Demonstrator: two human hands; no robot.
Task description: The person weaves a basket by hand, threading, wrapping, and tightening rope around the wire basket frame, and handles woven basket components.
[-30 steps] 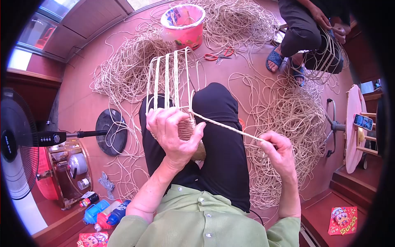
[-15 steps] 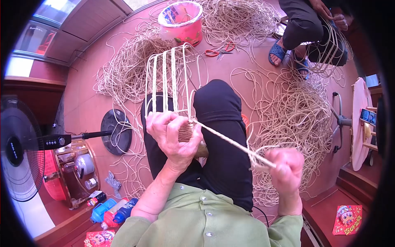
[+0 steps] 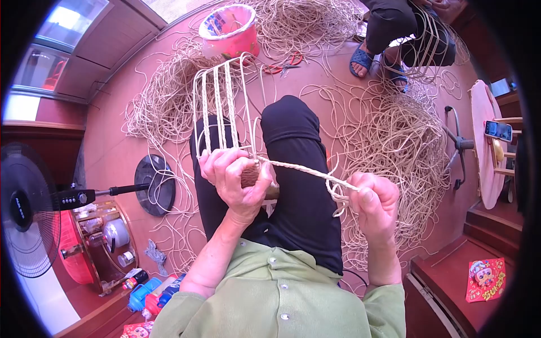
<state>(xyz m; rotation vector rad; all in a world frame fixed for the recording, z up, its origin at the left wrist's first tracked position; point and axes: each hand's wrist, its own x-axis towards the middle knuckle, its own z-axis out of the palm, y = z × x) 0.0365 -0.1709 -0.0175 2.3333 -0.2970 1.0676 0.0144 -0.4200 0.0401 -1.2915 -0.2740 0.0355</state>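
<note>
A pale frame of cords (image 3: 218, 96) with a woven brown part (image 3: 249, 177) stands over my lap. My left hand (image 3: 236, 177) is wrapped round the woven part, its thumb on the right side. From the frame's near right corner a twisted pale cord (image 3: 298, 168) runs taut to my right hand (image 3: 373, 200), which pinches it between thumb and fingers. A small loose loop of cord hangs beside those fingers.
Heaps of cord (image 3: 394, 146) lie on the floor, with a pink bucket (image 3: 230, 39) and red-handled scissors (image 3: 284, 66) beyond. A co-worker's sandalled foot (image 3: 360, 61) is at the upper right. A fan (image 3: 28, 208) stands left, a phone (image 3: 498, 130) right.
My right hand pulled back toward me with the cord, then rose slightly, and a loose loop now shows beside it. My left hand has kept its hold. The whole view has shifted a little.
</note>
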